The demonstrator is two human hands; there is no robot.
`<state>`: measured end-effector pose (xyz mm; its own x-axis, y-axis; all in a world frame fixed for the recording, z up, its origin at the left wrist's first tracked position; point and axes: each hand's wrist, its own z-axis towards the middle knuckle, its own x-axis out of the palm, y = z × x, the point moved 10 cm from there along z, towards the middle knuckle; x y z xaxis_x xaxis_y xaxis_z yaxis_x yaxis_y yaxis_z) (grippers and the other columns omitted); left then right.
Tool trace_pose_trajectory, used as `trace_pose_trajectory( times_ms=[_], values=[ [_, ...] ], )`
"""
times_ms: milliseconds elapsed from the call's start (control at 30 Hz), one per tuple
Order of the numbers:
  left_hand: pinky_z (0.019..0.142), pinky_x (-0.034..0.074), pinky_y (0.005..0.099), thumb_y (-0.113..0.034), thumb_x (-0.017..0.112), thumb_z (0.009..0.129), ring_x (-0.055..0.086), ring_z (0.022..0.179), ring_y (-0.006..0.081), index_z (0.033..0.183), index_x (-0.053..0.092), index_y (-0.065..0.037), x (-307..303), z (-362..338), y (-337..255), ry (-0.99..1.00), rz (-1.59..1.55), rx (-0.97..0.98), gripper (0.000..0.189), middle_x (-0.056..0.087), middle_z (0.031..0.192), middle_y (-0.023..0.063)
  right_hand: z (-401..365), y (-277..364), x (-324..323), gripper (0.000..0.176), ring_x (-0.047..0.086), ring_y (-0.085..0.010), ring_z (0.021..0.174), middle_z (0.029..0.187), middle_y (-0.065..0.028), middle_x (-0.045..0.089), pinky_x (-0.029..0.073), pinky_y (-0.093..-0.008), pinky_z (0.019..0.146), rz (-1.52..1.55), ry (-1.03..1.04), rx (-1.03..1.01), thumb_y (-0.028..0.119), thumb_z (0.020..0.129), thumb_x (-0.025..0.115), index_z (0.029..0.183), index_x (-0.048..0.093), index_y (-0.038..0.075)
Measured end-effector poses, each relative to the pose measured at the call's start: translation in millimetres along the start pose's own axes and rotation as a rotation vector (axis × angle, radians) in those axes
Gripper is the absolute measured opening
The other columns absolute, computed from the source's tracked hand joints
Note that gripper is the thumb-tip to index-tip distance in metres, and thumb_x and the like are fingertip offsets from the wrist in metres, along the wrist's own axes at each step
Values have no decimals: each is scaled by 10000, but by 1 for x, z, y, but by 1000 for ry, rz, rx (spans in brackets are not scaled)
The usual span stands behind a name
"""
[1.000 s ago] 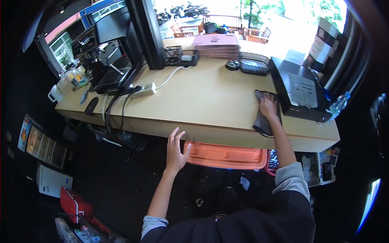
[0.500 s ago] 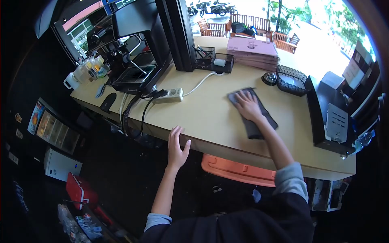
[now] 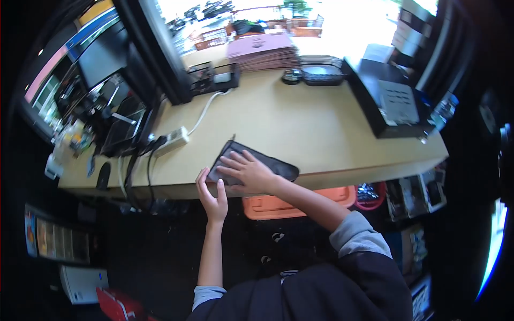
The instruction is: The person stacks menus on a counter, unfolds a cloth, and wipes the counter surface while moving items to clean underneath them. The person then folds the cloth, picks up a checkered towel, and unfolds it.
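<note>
My right hand [image 3: 250, 172] lies flat on a dark grey cloth [image 3: 281, 167], its fingers spread. The cloth rests along the front edge of the pale wooden counter [image 3: 257, 115], and part of it is hidden beneath the palm. Just below that edge, next to the cloth's left end, my left hand [image 3: 214, 202] is held up with thumb and fingers apart and nothing in it.
A white power strip [image 3: 172, 140] with cables sits left, beside a coffee machine [image 3: 126, 125]. Along the back are a black organizer [image 3: 214, 79], stacked pink cardboard [image 3: 262, 51] and a black basket [image 3: 322, 72]. A black box [image 3: 375, 101] stands right; an orange lid [image 3: 267, 207] is below.
My right hand has slid the cloth left and toward me, from mid-counter to the front edge. My left hand is now close beside it. The head view has turned.
</note>
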<state>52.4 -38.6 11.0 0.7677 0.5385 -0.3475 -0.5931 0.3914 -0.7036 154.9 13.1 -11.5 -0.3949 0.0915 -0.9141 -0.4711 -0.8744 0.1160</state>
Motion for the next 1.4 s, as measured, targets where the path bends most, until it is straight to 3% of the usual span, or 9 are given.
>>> trace_pose_trajectory(
  times_ms=[267, 533, 633, 667, 733, 867, 1067, 1200, 1400],
  values=[
    [1043, 315, 427, -92, 569, 844, 426, 1223, 325, 1206, 465, 1, 76, -43, -61, 235, -223, 107, 388, 495, 1233, 169, -245, -132, -115, 526, 277, -315, 1362, 1472, -85, 324, 193, -474, 1107, -179, -56, 776, 489, 917, 430, 1380, 416, 239],
    [1015, 352, 411, -66, 565, 840, 467, 1192, 306, 1197, 476, -4, 61, -86, -63, 322, -338, 71, 374, 511, 1224, 161, -343, -114, -153, 394, 363, -338, 1305, 1406, -120, 418, 290, -423, 1072, -310, -396, 909, 240, 940, 454, 1318, 489, 131],
    [978, 390, 384, -62, 567, 840, 484, 1179, 276, 1191, 483, -6, 59, -100, -58, 357, -378, -12, 365, 513, 1223, 154, -373, -104, -139, 384, 494, -327, 1190, 1350, -151, 470, 383, -391, 1009, 414, -605, 1299, 222, 957, 436, 1309, 474, 72],
    [968, 398, 371, -71, 567, 849, 488, 1173, 263, 1203, 476, -12, 65, -105, -58, 412, -397, -40, 370, 509, 1230, 149, -376, -95, -139, 384, 494, -327, 1190, 1350, -151, 470, 383, -391, 1009, 413, -607, 1310, 222, 957, 436, 1309, 474, 72],
    [958, 407, 359, -80, 568, 857, 493, 1168, 250, 1214, 469, -19, 76, -113, -62, 469, -423, -61, 375, 506, 1237, 143, -379, -76, -114, 429, 511, -305, 1175, 1328, -178, 479, 402, -400, 993, 1441, -1141, 1178, 247, 966, 422, 1329, 408, 19],
    [974, 394, 349, -178, 577, 896, 478, 1184, 238, 1296, 393, -11, 112, -124, -96, 617, -850, -254, 470, 466, 1290, 124, -335, -25, -124, 474, 471, -280, 1226, 1321, -156, 490, 326, -436, 1056, 1878, -1154, 832, 299, 975, 378, 1358, 359, 21],
    [992, 360, 317, -307, 629, 876, 456, 1182, 177, 1334, 380, 14, 150, -150, -174, 1016, -1114, -533, 611, 483, 1275, 101, -301, 23, -152, 477, 447, -279, 1251, 1363, -152, 448, 314, -430, 1069, 1884, -1024, 679, 247, 958, 401, 1373, 346, 18],
    [870, 434, 253, -132, 634, 883, 554, 959, 89, 1090, 557, 23, 133, -112, -206, 770, -1064, -369, 269, 619, 1029, 49, -309, 32, -171, 483, 424, -226, 1264, 1376, -142, 419, 336, -367, 1051, 1767, -929, 660, 130, 920, 462, 1374, 342, 16],
    [686, 482, 260, -137, 633, 873, 603, 776, 105, 981, 606, 3, 115, -91, -224, 801, -778, -169, 179, 652, 845, 52, -289, 42, -225, 806, 442, -232, 1220, 1435, -59, 353, 338, -370, 1030, 813, -687, 689, 78, 720, 668, 1432, 292, 115]
  ],
)
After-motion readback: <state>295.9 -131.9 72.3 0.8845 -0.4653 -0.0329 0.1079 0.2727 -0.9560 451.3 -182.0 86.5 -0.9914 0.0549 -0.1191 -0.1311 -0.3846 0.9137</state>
